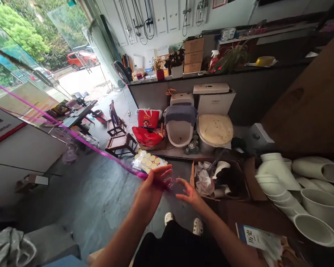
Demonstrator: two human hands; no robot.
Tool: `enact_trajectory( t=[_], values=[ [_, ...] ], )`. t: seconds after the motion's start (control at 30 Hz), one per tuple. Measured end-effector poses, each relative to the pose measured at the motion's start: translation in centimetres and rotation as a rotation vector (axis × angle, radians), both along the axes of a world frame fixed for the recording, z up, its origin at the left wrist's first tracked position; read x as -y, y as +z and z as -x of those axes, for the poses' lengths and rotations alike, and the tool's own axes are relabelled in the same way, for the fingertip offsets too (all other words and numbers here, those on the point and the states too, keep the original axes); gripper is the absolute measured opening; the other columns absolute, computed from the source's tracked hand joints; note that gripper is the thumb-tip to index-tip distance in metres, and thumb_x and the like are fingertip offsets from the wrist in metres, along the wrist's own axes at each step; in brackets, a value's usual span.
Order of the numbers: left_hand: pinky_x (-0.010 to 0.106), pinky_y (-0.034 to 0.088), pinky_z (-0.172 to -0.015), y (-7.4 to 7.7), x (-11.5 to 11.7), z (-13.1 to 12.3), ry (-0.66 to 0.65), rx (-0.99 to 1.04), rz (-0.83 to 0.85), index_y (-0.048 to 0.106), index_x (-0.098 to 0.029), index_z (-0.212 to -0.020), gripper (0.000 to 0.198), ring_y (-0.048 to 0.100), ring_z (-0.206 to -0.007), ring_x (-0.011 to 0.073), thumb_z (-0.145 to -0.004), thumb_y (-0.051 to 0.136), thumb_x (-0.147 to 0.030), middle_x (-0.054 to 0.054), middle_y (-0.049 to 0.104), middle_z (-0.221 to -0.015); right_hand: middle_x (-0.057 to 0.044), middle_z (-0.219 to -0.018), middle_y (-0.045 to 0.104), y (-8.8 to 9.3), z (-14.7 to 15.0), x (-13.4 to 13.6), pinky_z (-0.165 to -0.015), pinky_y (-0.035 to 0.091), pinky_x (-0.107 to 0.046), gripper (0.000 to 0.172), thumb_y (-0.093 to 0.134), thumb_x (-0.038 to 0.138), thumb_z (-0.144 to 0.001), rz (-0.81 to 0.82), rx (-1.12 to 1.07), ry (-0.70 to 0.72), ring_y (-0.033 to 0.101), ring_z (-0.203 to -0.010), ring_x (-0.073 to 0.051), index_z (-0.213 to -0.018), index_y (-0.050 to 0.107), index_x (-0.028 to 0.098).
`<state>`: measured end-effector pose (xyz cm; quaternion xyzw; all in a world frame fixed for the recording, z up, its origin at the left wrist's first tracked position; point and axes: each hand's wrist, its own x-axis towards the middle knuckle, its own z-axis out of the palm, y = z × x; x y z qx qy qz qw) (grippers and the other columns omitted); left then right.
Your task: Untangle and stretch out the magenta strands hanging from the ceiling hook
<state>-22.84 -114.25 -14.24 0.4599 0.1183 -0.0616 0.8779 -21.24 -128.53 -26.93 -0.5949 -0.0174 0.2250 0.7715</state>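
A long pink plastic strip (72, 134) runs taut from the upper left down to my hands at the centre. My left hand (153, 185) is curled around its near end, where the strip bunches into thin clear film. My right hand (189, 193) is just to the right, fingers spread and slightly bent, touching or nearly touching the clear film between the two hands. Below them I see my dark trousers and white shoes (196, 224) on the grey floor.
A cardboard box (196, 167) of fittings lies right of my hands. White pipe elbows (308, 193) pile at the right, above a booklet (253, 235). Ahead stand two toilets (214, 128), a red bag (148, 128) and wooden stools (121, 141). A glass front is at left.
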Motion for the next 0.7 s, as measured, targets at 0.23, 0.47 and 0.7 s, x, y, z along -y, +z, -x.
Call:
enact_trajectory(
  t=[0.23, 0.47, 0.7],
  values=[
    [0.035, 0.032, -0.094, 1.4, -1.5, -1.4, 0.062, 0.119, -0.331, 0.065, -0.019, -0.093, 0.03, 0.041, -0.115, 0.0242, -0.079, 0.046, -0.039, 0.007, 0.057, -0.115, 0.005, -0.048, 0.046, 5.3, -2.0, -4.0, -0.049, 0.03, -0.023, 0.022, 0.06, 0.034, -0.062, -0.244, 0.014, -0.01, 0.039, -0.046, -0.008, -0.055, 0.049, 0.017],
    [0.031, 0.014, -0.106, 1.9, -2.4, -2.4, 0.065, 0.216, -0.585, 0.064, -0.026, -0.095, 0.03, 0.028, -0.125, 0.0175, -0.084, 0.039, -0.039, -0.003, 0.046, -0.129, 0.005, -0.049, 0.045, 3.5, -4.0, -1.6, -0.05, 0.03, -0.025, 0.01, 0.054, 0.025, -0.06, 0.206, 0.124, -0.234, 0.04, -0.049, -0.01, -0.056, 0.048, 0.019],
    [0.028, 0.011, -0.107, 4.1, -3.1, -3.4, 0.087, 0.325, -0.703, 0.064, -0.027, -0.095, 0.031, 0.024, -0.128, 0.0172, -0.083, 0.038, -0.039, -0.003, 0.045, -0.129, 0.0, -0.075, 0.055, 1.3, -4.5, 3.1, -0.058, 0.037, -0.026, 0.029, 0.064, 0.032, -0.055, 0.028, -0.052, -0.396, 0.051, -0.068, -0.014, -0.081, 0.055, 0.022]
  ],
)
